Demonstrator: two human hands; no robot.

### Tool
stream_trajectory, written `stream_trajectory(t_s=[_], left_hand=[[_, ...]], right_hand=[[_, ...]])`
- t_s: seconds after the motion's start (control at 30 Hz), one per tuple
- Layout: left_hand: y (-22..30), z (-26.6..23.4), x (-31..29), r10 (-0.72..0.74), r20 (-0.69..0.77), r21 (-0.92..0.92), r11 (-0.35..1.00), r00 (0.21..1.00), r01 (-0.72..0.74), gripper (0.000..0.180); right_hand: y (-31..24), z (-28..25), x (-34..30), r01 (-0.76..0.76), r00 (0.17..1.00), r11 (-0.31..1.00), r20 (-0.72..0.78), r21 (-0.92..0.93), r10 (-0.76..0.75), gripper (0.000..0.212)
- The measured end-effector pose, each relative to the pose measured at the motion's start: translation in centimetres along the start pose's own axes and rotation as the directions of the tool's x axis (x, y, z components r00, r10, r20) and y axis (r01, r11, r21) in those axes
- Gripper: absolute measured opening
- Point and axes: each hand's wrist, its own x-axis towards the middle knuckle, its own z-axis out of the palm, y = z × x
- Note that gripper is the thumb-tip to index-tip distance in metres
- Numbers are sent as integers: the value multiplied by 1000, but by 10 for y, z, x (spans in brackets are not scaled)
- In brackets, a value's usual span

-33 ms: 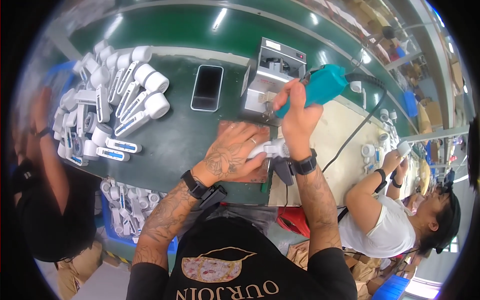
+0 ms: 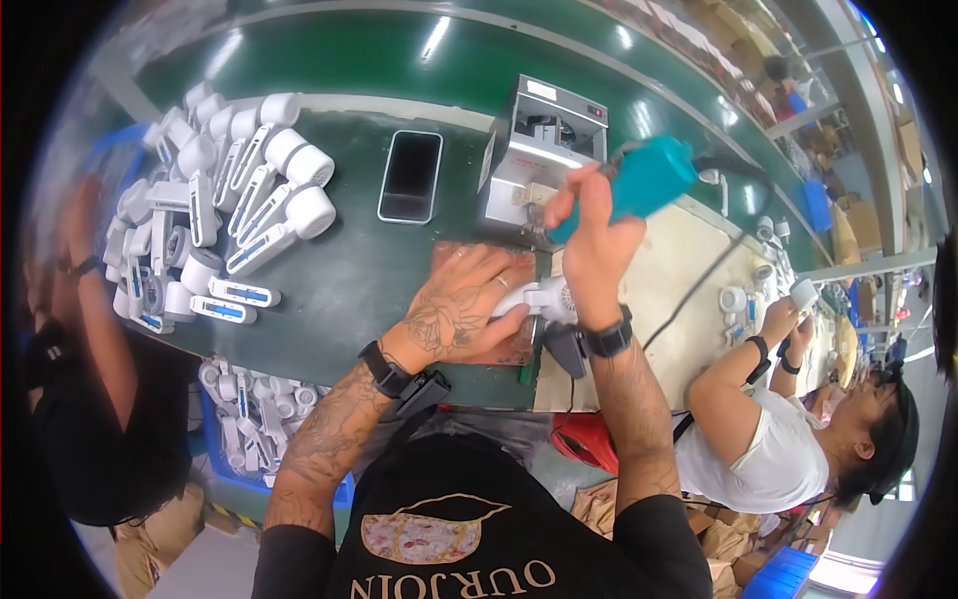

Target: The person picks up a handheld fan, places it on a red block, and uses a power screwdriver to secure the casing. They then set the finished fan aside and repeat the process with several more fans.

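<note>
My left hand presses a white handheld fan down on a reddish-brown mat. Its fingers close over the handle, so most of the handle is hidden, while the round head pokes out to the right beneath my right wrist. Gripped in my right hand is a teal electric screwdriver, raised and tilted above the bench in front of a grey metal screw feeder. The screwdriver's tip is hidden behind my fingers, and its body is blurred.
A heap of white handheld fans covers the bench's left side; a blue crate below holds more. A phone lies near the feeder. The screwdriver's black cable hangs across the right. People work at both sides, including one in a white shirt.
My right hand and the screwdriver have shifted very slightly, and the screwdriver is now more blurred. My left hand stays on the fan.
</note>
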Motion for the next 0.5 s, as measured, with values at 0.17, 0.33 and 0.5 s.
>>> stream_trajectory(t_s=[0.17, 0.33, 0.5], left_hand=[[0, 2, 4, 22, -43, 10, 1000, 999, -21, 40], [-2, 0, 4, 1, -16, 5, 1000, 1000, -1, 41], [1, -1, 3, -3, -2, -10, 1000, 1000, 3, 39]], right_hand=[[-26, -27, -43, -90, 996, 994, -3, 67, 90, 49], [-22, -33, -58, -93, 995, 991, 53, 99, 88, 54], [-17, -35, -63, -98, 994, 990, 61, 106, 91, 53]])
